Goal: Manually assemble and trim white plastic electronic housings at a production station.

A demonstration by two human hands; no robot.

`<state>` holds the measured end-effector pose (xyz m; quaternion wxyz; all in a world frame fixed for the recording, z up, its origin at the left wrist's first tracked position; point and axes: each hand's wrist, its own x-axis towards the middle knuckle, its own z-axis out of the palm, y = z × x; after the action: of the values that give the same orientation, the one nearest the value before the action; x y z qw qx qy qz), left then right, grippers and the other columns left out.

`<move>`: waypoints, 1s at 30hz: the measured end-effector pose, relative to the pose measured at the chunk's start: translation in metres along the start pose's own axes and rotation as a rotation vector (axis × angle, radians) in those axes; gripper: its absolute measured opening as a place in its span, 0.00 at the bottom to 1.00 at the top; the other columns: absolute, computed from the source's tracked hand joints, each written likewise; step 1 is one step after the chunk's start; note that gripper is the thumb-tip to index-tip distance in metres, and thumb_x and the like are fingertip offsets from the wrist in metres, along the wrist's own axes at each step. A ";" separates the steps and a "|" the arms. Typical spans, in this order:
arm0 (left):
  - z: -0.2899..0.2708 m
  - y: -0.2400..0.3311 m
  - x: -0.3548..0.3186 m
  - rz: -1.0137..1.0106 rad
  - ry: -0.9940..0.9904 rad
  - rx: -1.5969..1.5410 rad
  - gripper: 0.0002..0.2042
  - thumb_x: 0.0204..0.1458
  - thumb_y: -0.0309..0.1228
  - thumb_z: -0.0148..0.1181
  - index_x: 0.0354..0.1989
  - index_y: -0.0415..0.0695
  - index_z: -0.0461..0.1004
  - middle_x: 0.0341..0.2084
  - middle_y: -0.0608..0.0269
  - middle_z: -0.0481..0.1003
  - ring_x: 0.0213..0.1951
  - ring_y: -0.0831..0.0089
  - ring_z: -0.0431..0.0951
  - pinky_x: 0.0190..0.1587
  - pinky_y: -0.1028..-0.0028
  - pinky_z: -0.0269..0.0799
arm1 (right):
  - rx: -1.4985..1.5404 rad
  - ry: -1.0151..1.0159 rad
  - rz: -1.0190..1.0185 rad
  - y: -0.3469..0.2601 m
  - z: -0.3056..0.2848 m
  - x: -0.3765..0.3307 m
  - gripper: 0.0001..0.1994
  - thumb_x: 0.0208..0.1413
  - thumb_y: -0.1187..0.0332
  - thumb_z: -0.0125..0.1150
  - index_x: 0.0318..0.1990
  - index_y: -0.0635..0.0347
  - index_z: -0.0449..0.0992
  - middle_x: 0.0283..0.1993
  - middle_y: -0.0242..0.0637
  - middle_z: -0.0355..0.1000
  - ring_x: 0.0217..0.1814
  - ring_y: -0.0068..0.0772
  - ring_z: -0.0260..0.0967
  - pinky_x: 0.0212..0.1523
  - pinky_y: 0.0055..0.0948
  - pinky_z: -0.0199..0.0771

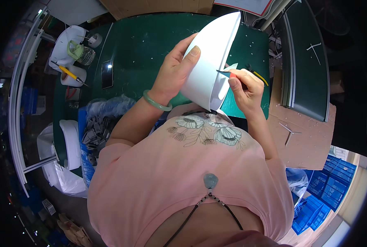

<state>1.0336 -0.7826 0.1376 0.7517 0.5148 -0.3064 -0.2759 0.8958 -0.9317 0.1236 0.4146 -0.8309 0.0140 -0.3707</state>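
A large white curved plastic shell (pixel 210 49) is held tilted up in front of my chest. My left hand (pixel 179 66) grips it by its left side, with the thumb lying on the outer face. In my right hand (pixel 248 88) the fingers are closed on a small knife-like tool (pixel 223 73), its dark blade at the shell's right edge and a bit of red showing by my fingertips. Most of its handle is hidden in my fist. A thin white pointed piece (pixel 232 67) stands out beside the blade. Near the shell's lower end is a small black part (pixel 213 111).
The green work table (pixel 150 37) carries white scraps, a dark phone (pixel 107 74), yellow-handled pliers (pixel 259 77), a white roll (pixel 74 76) and a yellow screwdriver-like tool (pixel 70 73). A blue bin of grey parts (pixel 94 131) stands left, a conveyor (pixel 309 61) and cardboard (pixel 303 140) right.
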 end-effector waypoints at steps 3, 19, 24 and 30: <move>0.002 -0.001 0.003 -0.012 0.005 0.023 0.25 0.60 0.39 0.51 0.62 0.38 0.58 0.51 0.58 0.69 0.49 0.76 0.70 0.51 0.77 0.67 | 0.119 -0.062 0.067 -0.015 0.004 0.006 0.14 0.48 0.61 0.69 0.32 0.65 0.76 0.21 0.29 0.65 0.22 0.15 0.57 0.22 0.17 0.55; -0.008 -0.017 0.027 0.091 0.056 0.090 0.20 0.61 0.45 0.48 0.38 0.36 0.73 0.28 0.66 0.75 0.30 0.84 0.73 0.33 0.83 0.69 | 0.269 0.041 0.367 0.032 -0.023 0.058 0.19 0.63 0.53 0.48 0.41 0.61 0.75 0.25 0.22 0.63 0.21 0.09 0.49 0.20 0.12 0.46; -0.007 -0.017 0.029 -0.002 0.148 0.073 0.23 0.62 0.49 0.43 0.33 0.38 0.72 0.25 0.64 0.74 0.28 0.83 0.73 0.31 0.83 0.69 | -0.083 0.053 0.145 0.018 0.002 0.033 0.08 0.55 0.68 0.63 0.38 0.63 0.75 0.29 0.27 0.70 0.28 0.13 0.63 0.27 0.15 0.63; -0.002 -0.021 0.026 -0.052 0.115 0.070 0.23 0.62 0.49 0.43 0.34 0.38 0.72 0.24 0.64 0.74 0.26 0.84 0.73 0.29 0.82 0.68 | -0.438 0.213 0.000 0.026 -0.002 0.040 0.09 0.55 0.66 0.62 0.35 0.63 0.75 0.29 0.34 0.73 0.27 0.25 0.68 0.28 0.21 0.68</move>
<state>1.0497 -0.8069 0.1218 0.7421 0.5636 -0.2587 -0.2544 0.9308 -0.9633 0.1299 0.2209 -0.8572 0.1378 -0.4444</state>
